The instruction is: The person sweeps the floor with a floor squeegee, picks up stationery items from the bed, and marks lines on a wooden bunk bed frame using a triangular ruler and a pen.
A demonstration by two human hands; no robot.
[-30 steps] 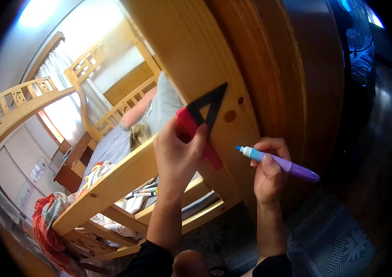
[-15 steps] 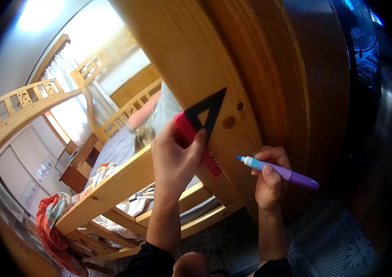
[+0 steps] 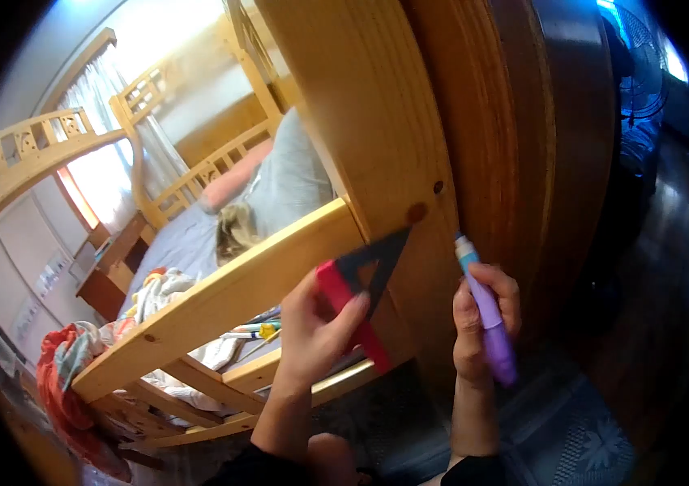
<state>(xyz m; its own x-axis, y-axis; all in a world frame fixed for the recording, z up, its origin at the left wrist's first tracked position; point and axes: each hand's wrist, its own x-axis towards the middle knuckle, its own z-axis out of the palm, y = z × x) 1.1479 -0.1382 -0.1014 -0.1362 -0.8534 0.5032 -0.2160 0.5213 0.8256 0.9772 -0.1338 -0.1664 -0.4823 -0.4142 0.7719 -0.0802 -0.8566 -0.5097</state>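
My left hand [image 3: 310,338] is closed on a set square [image 3: 390,253], a black triangle with a thick red base, its thumb pressing on the triangle. The set square lies in front of or against the broad wooden bed post [image 3: 369,105]; whether it touches the wood I cannot tell. In my right hand [image 3: 469,344] is a purple marker [image 3: 488,312] with a light blue collar, uncapped and pointing up. Its dark tip is near the post's right edge, a little right of the triangle's point. Two dark knots show in the wood there.
The bed's side rail [image 3: 227,287] runs left from the post. Behind it lie rumpled bedding, several pens [image 3: 255,330] and a grey pillow-like shape [image 3: 292,174]. A red cloth [image 3: 61,377] hangs off the bed's end. A fan [image 3: 643,73] stands at the far right; a patterned mat [image 3: 596,437] is below.
The set square and my left hand sit lower against the post. My right hand has turned the marker from nearly level to upright, its tip now higher. The view has shifted.
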